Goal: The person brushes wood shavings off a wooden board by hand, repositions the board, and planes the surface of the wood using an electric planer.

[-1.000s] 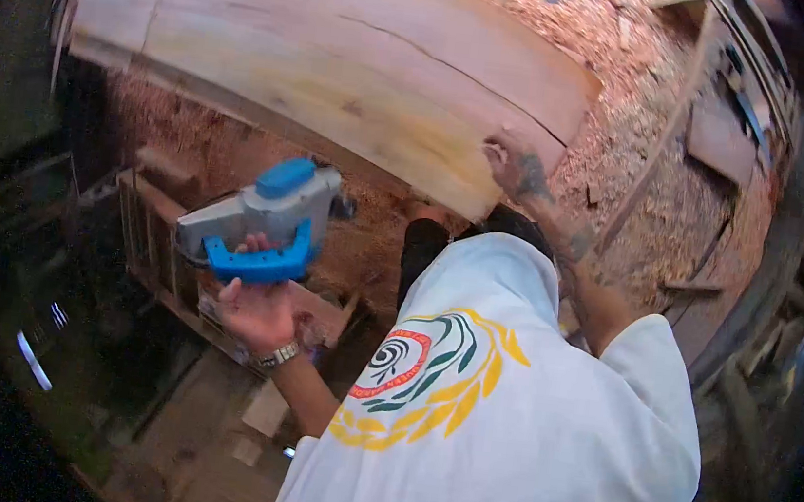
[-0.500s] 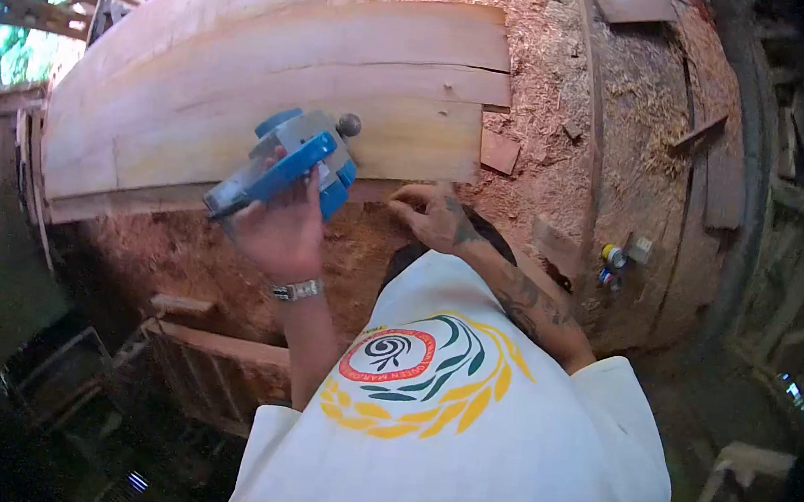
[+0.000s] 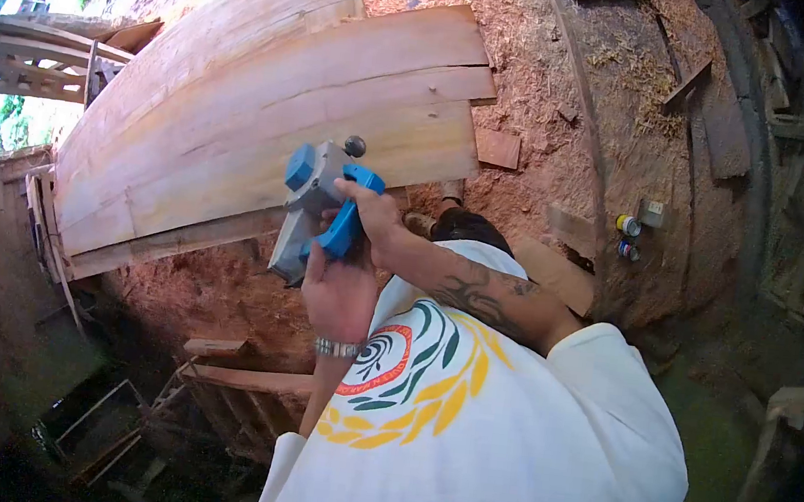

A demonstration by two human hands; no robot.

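A blue and grey electric planer [image 3: 305,207] is held up tilted over the near edge of a wide wooden panel [image 3: 269,119]. My right hand [image 3: 378,217] is closed around its blue handle, with the thumb side toward the front knob. Just below, my left hand [image 3: 340,296], with a metal watch at the wrist, grips the planer's body from the near side; part of its fingers is hidden behind the tool. The panel is made of several boards lying side by side, with uneven ends at the right.
Reddish wood shavings [image 3: 538,79] cover the ground right of the panel. A small wood offcut [image 3: 498,148] lies by its end. Two small cans [image 3: 628,226] sit farther right, beside a light block [image 3: 653,214]. A timber frame [image 3: 251,380] stands at the lower left.
My right hand has moved from the panel's near edge onto the planer's handle. The planer has come right and turned more upright, and my left hand has shifted right and lower with it.
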